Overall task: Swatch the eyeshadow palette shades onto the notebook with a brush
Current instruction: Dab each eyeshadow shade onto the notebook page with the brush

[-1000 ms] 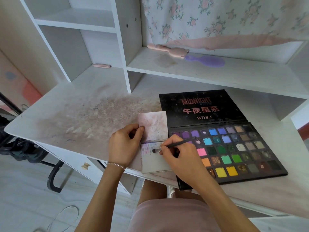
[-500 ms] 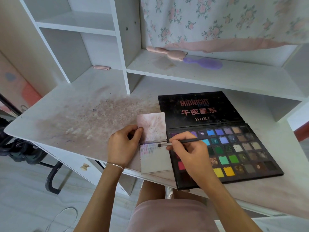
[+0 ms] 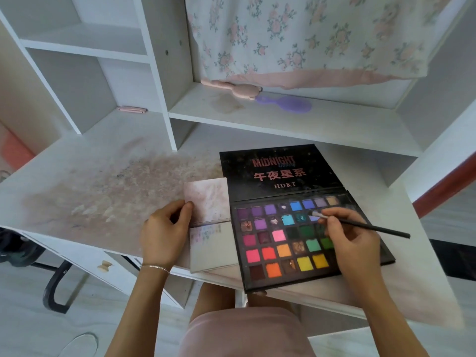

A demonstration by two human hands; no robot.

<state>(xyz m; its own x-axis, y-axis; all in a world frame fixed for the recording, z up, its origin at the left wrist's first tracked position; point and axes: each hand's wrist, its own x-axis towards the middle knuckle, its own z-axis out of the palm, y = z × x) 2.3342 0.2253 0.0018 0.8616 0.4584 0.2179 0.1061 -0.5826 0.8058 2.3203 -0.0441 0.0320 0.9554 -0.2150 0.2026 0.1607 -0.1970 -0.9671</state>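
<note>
The large black eyeshadow palette [image 3: 296, 243], with its grid of bright powder pans, lies open at the centre right of the frame on the stained white worktop [image 3: 77, 181]. The right hand [image 3: 353, 243] pinches a thin black-handled brush [image 3: 360, 225] near its bristle end, with the tip down on a blue pan in the second row. The left hand [image 3: 164, 233] has its fingers curled over the left edge of the small open notebook with smudged pale pages [image 3: 211, 228], which touches the palette's left side. This looks like the loading step. It would go best with a light swirl inside that one pan, keeping clear of neighbouring shades, then a steady carry to bare paper below the faint swatches on the lower page.
</note>
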